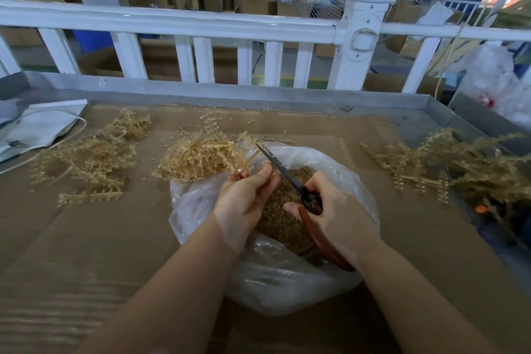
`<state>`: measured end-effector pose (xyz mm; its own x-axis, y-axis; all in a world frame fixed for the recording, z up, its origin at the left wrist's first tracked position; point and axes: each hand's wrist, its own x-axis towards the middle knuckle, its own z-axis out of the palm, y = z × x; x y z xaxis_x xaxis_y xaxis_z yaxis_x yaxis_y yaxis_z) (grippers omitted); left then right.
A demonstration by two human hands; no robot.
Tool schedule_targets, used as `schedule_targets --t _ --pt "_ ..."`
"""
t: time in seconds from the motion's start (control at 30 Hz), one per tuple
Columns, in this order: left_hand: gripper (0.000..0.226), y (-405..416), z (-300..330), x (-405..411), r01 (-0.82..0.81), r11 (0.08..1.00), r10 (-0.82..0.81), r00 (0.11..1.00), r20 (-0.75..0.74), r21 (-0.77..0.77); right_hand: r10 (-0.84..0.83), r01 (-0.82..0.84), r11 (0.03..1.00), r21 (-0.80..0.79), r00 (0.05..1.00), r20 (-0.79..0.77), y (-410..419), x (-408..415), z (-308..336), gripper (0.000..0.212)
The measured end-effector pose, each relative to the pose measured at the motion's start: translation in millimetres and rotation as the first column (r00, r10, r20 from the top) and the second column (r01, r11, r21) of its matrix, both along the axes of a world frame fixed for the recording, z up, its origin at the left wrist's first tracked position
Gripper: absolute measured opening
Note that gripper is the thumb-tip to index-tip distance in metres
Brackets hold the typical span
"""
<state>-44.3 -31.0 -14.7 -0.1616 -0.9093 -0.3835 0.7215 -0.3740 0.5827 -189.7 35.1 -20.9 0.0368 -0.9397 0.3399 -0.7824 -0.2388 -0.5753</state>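
Trimming amber plastic sprues over an open bag. The left hand grips the stem ends of a sprue bundle, fingers curled round them. The bundle fans out up and to the left of that hand, long axis lower right to upper left, above the far-left rim of the clear plastic bag. The right hand is clenched on the red-brown handles of the scissors. The blades point up and left, just right of the held stems, and I cannot tell how far apart they are. The bag sits on the cardboard-covered worktop under both hands and holds cut pieces. Judgement: blades and stems lie almost parallel, so the left hand should turn the stems across the blades for the next cut.
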Motion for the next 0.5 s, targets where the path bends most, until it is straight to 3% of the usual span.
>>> schedule_targets --t 0.07,0.2,0.33,0.5 --pt "0.045 0.1 -0.8 0.3 0.008 1.0 -0.008 1.0 -0.004 -0.004 -0.004 0.004 1.0 0.008 1.0 -0.012 0.1 0.1 0.5 0.032" --pt "0.01 3.2 0.1 2.8 0.044 0.999 -0.045 0.999 -0.019 -0.028 -0.015 0.015 1.0 0.0 0.999 -0.038 1.0 0.2 0.2 0.031" --pt "0.015 3.4 1.9 2.5 -0.003 1.0 0.002 0.999 -0.048 -0.021 -0.013 0.012 1.0 -0.008 0.999 -0.044 2.8 -1.2 -1.1 0.031" --pt "0.046 6.6 0.6 0.6 -0.059 0.997 0.057 0.996 -0.061 -0.041 -0.006 0.006 1.0 -0.012 0.999 -0.033 2.7 -1.6 -0.6 0.03"
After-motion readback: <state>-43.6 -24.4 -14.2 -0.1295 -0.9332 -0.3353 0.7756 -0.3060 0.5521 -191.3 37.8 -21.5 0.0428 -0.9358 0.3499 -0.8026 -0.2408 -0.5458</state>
